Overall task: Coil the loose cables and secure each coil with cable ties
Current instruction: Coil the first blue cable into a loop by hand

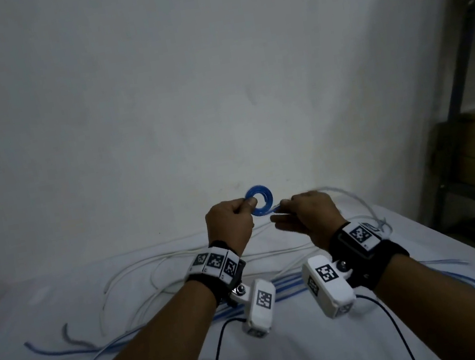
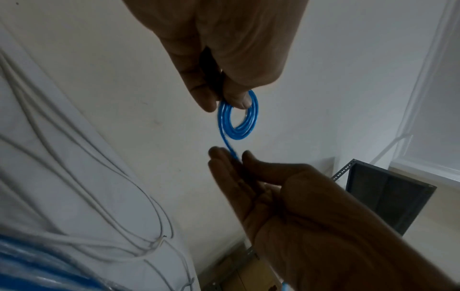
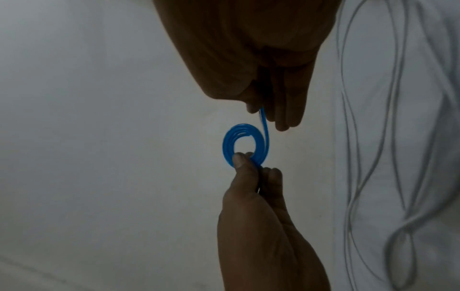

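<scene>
Head view. Both hands are raised above a table covered with a white sheet (image 1: 291, 359). The left hand (image 1: 230, 221) pinches a small flat blue coil (image 1: 260, 201) between thumb and forefinger at its left rim, with the other fingers curled in. The coil is held in the air in front of a pale wall (image 1: 153, 99). A short blue tail runs from the coil's lower edge to the right hand (image 1: 308, 215), whose thumb and fingers close on it. White cables (image 1: 139, 275) lie loose on the sheet behind the wrists, and blue cables (image 1: 70, 352) lie spread nearer the person. Each wrist carries a strap with a white camera block. A shelf frame (image 1: 464, 79) stands at the far right.

Left wrist view. The left hand (image 2: 224, 49) grips the coil (image 2: 239, 118) at its upper rim with thumb and fingertip. The tail drops from the coil into the right hand (image 2: 261, 187), passing between the thumb and the straight, close-lying fingers. White cables (image 2: 99, 196) lie at the left.

Right wrist view. The scene is dim. The right hand (image 3: 261, 69) holds the tail between its fingertips above the coil (image 3: 242, 144). The left hand (image 3: 254, 206) pinches the coil's lower rim. White cables (image 3: 373, 157) lie at the right.
</scene>
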